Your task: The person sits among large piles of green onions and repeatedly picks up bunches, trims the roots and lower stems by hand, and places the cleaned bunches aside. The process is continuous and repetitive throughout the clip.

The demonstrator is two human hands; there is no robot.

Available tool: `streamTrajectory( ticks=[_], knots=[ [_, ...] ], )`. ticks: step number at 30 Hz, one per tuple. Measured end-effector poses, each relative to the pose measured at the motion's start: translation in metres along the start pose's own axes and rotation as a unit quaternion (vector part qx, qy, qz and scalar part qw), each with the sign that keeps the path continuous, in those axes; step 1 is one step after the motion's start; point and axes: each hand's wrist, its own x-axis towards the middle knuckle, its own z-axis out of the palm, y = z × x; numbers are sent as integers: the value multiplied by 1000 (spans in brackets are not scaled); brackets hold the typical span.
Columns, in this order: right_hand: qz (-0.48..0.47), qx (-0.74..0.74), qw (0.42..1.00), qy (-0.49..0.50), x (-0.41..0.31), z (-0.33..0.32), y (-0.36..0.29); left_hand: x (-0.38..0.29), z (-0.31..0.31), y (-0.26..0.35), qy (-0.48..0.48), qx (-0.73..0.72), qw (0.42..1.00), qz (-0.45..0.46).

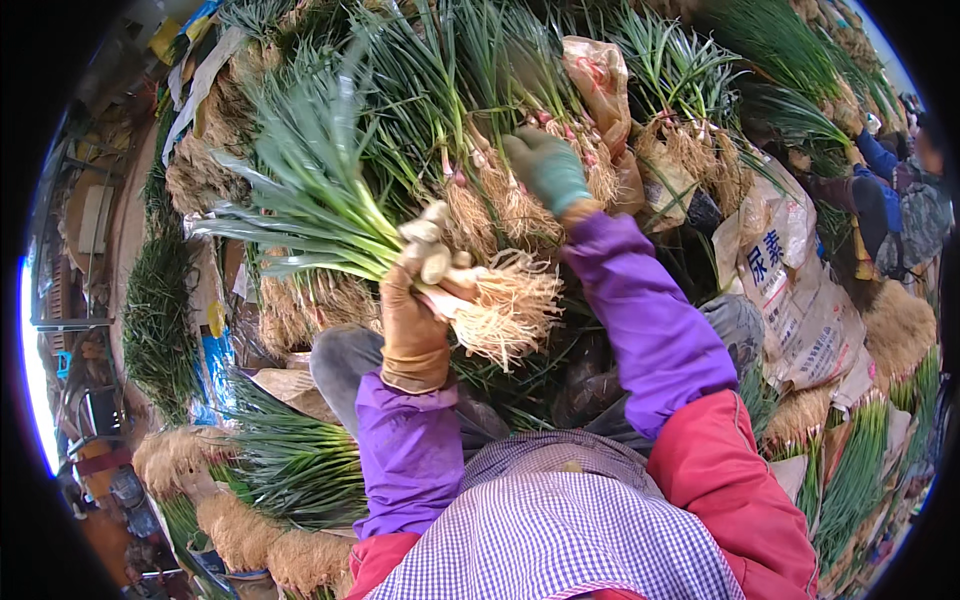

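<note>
My left hand (412, 322), in a tan glove, grips a bunch of young green garlic plants (495, 300). Its pale, stringy roots point right and its flat leaves fan out to the upper left. Farther up, my right hand (544, 165) wears a green glove and touches the stalks of loose garlic plants (589, 150) in the heap before me. Those plants have pinkish bulbs, and their roots hang towards me. The leaves partly hide the fingers of my right hand, so its grip is unclear.
A printed white woven sack (802, 277) lies to the right. Bundled plants (300, 457) rest at lower left, with more bundles (855, 457) at lower right. A crumpled tan plastic bag (600, 90) sits in the heap. Another person (900, 180) works at far right.
</note>
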Motion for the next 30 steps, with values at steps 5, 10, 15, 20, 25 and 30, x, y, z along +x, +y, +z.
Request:
streamTrajectory(
  ticks=[5,10,15,20,25,30],
  knots=[
    [35,-188,977,-95,70,53,-26,37,6,13,-28,-15,999,34],
    [75,65,994,-47,54,5,45,16,-52,-6,46,41,996,-63],
    [78,490,863,-97,-46,9,44,-19,-43,-65,104,13,976,-190],
    [48,336,934,-112,-79,53,30,-33,-40,-79,183,38,949,-255],
    [-160,107,977,-97,-74,45,48,-36,-35,-61,179,74,949,-248],
    [-135,-269,952,60,-52,40,44,-45,-43,-56,114,-18,967,-226]
  ],
)
